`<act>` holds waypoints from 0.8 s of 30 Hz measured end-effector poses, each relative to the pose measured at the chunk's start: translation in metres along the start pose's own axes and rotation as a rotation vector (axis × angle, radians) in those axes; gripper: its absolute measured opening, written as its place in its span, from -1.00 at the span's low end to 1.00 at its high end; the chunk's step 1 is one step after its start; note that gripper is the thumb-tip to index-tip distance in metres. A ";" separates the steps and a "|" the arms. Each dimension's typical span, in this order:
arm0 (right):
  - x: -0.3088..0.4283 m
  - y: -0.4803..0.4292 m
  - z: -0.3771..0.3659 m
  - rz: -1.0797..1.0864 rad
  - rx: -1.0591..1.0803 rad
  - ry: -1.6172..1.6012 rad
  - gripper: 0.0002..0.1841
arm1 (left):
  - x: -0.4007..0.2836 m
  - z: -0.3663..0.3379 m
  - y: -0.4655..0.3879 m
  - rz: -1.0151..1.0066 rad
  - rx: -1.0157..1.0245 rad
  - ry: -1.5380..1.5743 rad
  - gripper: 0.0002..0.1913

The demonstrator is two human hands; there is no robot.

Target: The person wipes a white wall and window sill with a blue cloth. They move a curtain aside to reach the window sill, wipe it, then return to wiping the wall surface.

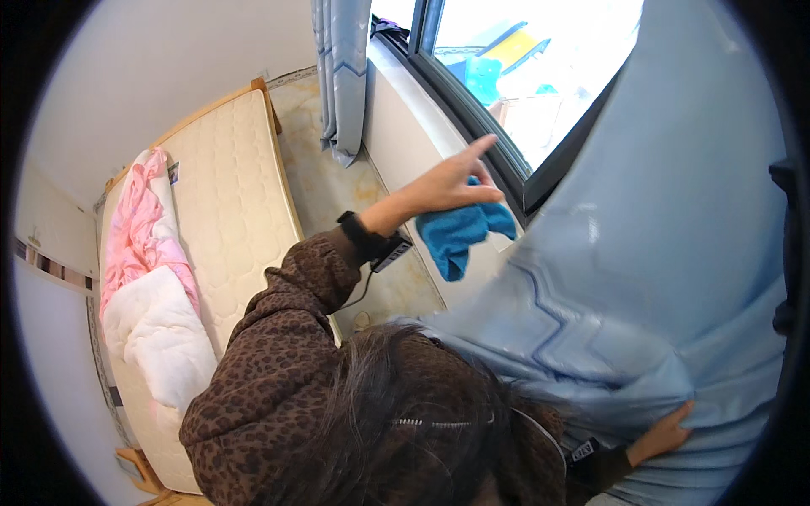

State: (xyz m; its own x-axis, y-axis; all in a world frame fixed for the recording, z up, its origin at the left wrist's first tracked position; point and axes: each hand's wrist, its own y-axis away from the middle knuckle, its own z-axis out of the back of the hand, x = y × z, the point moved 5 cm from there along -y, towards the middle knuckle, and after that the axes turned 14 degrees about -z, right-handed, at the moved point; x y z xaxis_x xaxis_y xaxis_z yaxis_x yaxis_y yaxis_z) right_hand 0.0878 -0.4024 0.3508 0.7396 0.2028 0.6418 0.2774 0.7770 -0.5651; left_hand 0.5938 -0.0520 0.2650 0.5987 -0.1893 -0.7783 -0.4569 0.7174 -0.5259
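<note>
My left hand (452,183) is at the lower window frame (468,123), its index finger stretched out along the dark profile. Between thumb and palm it holds a blue cloth (452,237), which hangs down over the sill's end. At the lower right, my right hand (663,433) is on the light blue curtain (633,265), where the fabric bunches in folds around it. Part of its fingers is hard to make out. The curtain slants across the right side, from the top of the view down to that hand, and covers the window's near end.
A bed with a bare cream mattress (224,190) stands on the left, bearing a pink cover (142,221) and a white quilt (168,335). Another curtain (342,76) hangs at the window's far end. Marbled floor (316,152) lies between bed and wall.
</note>
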 end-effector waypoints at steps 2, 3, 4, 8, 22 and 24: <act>-0.025 -0.030 0.023 -0.002 -0.074 0.080 -0.35 | -0.019 -0.031 -0.024 -0.054 0.098 0.072 0.03; -0.037 -0.039 0.035 0.029 -0.113 0.094 -0.37 | -0.026 -0.048 -0.035 -0.065 0.150 0.098 0.05; -0.045 -0.049 0.046 0.048 -0.162 0.175 -0.45 | -0.035 -0.065 -0.044 -0.109 0.200 0.136 0.09; -0.059 -0.061 0.058 0.146 -0.246 0.129 -0.52 | -0.072 -0.136 -0.069 -0.256 0.350 0.221 0.19; -0.002 0.018 -0.019 0.127 0.225 -0.134 -0.46 | -0.086 -0.138 -0.115 -0.265 -0.186 -0.103 -0.10; 0.002 0.020 -0.021 0.134 0.232 -0.145 -0.49 | -0.096 -0.131 -0.114 -0.420 -0.222 -0.191 -0.20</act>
State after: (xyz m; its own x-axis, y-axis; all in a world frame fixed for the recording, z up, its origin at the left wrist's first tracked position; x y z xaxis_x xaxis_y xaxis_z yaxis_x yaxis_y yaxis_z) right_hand 0.1077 -0.3985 0.3297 0.6605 0.3829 0.6459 0.0234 0.8493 -0.5274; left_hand 0.5021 -0.2036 0.3546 0.8608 -0.2894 -0.4187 -0.2676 0.4423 -0.8560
